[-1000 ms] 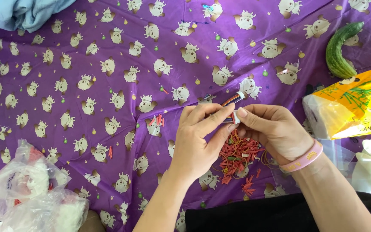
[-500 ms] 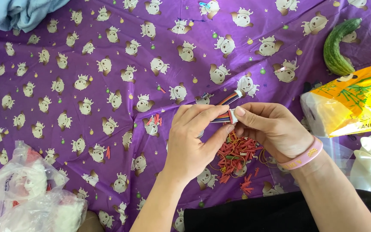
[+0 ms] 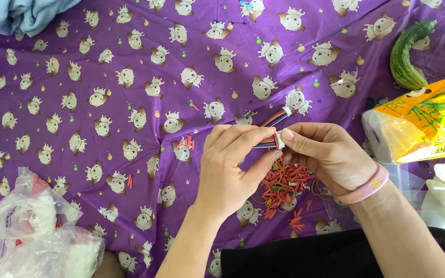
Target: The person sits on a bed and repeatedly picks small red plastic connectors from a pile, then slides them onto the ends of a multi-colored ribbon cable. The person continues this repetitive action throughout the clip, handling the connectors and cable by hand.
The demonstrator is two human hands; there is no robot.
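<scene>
Hands meet at the middle of the head view, above a purple cloth printed with cartoon dogs (image 3: 104,62). The left hand (image 3: 230,172) and the right hand (image 3: 325,154) both pinch a short bundle of thin multicoloured wires ending in small white plastic connectors (image 3: 275,135); fingertips of each hand are closed on it, the right thumb pressing at one white plug, while a second plug juts up just beyond the fingers. A pink rubber wristband (image 3: 362,189) circles the right wrist.

Judging by its look, the wire bundle is very light and limp, the wires bending freely; the stiff white housings seem the surest places to take hold, since the thin strands could slip or pull out.

Directly beneath the hands lies a heap of small red ridged pieces with tan rubber bands (image 3: 284,188). A green cucumber (image 3: 408,54) and a yellow plastic packet (image 3: 421,123) sit far right; crumpled clear plastic bags (image 3: 27,226) lie lower left.
</scene>
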